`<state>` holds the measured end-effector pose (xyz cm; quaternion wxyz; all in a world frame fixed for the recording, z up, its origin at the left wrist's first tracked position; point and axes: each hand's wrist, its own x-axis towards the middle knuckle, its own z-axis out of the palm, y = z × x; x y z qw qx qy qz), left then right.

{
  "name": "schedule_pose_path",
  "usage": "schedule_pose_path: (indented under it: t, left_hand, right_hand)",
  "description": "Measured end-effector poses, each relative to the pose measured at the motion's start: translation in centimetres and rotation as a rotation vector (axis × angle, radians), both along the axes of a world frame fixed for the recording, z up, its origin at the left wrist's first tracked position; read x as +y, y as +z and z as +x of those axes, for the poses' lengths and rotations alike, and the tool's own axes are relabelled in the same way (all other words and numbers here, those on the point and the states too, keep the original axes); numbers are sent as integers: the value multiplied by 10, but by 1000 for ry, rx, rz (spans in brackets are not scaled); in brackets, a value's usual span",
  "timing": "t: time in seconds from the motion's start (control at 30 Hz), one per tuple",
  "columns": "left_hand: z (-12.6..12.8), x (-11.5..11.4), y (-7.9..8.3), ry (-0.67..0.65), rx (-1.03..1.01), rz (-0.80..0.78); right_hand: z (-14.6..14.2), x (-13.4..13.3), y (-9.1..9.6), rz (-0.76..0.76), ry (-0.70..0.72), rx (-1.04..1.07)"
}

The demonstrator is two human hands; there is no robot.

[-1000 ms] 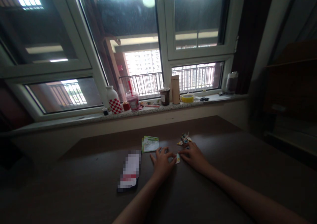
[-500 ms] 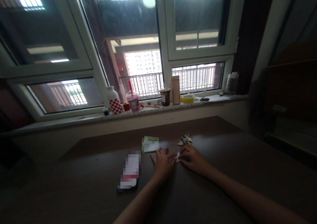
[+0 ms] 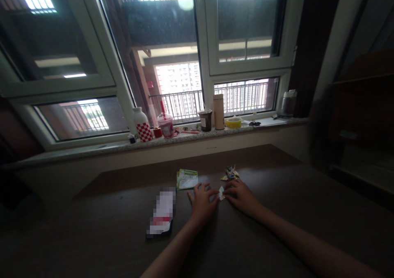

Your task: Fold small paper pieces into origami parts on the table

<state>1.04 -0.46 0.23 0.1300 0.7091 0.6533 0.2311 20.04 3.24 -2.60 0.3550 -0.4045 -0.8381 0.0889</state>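
A small, pale piece of folded paper (image 3: 221,193) is held between my two hands, low over the brown table. My left hand (image 3: 202,204) has its thumb and index finger closed at the paper's left edge, while the other fingers spread over the tabletop. From the other side, my right hand (image 3: 243,197) pinches the right edge. Just beyond the right fingers lies a little cluster of colourful folded paper pieces (image 3: 230,173). Green-and-white paper sheets (image 3: 188,179) rest beyond my left hand. The fine folds are too small to make out.
A phone-like object (image 3: 161,212), its face pixelated, lies on the table (image 3: 101,229) left of my left hand. On the windowsill stand a checkered bottle (image 3: 144,126), a pink drink cup (image 3: 166,125), a dark cup (image 3: 205,120), a tan cylinder (image 3: 218,112) and yellow tape (image 3: 233,123).
The folded paper now shows more of its pale face between my fingertips, and the fingers have shifted slightly at its edges. Everything else stays in place.
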Motion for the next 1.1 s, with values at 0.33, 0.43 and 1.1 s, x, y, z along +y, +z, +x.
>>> schedule_pose_path:
  t: [0.33, 0.43, 1.1]
  left_hand:
    - [0, -1, 1, 7, 0, 30]
    - [-1, 0, 1, 8, -9, 36]
    - [2, 0, 3, 43, 51, 30]
  right_hand:
    - [0, 2, 0, -2, 18, -9]
    - [0, 4, -2, 16, 49, -18]
    - [-4, -11, 13, 43, 63, -53]
